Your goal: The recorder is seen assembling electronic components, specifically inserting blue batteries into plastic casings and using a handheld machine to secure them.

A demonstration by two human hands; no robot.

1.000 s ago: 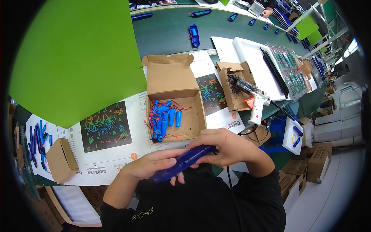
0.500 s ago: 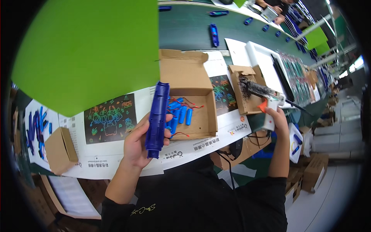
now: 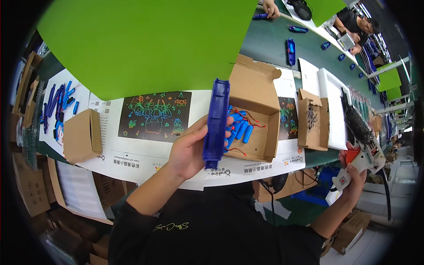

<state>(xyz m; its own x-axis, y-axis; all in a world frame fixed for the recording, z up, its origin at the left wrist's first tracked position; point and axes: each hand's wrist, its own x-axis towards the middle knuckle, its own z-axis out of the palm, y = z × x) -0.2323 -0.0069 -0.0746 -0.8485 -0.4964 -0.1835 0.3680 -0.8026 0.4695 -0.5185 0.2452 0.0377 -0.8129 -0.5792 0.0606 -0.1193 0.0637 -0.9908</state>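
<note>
My left hand [image 3: 187,148] grips a long dark-blue plastic half-shell [image 3: 216,123], hollow side up and nearly upright in view, with fingertips round its right edge. Behind it an open cardboard box [image 3: 263,143] holds several blue cylindrical battery cells [image 3: 240,129] with red leads; the shell partly hides them. Off to the right, my right hand [image 3: 353,181] is closed round the handle of a white glue gun [image 3: 369,159] with an orange trigger. Its blackened front end points up and away, beside the white foam tray [image 3: 330,119].
A small cardboard box [image 3: 320,139] with dark residue stands left of the foam tray. A tall green panel [image 3: 145,48] rises at the far left. More blue shells and cells [image 3: 59,106] lie left, near another carton [image 3: 84,134]. Across the green bench a person [image 3: 353,31] works.
The glue gun has moved from over the small residue-stained box to the right and towards me, its front end now tilted away. My left hand still holds the shell. The whole view has shifted.
</note>
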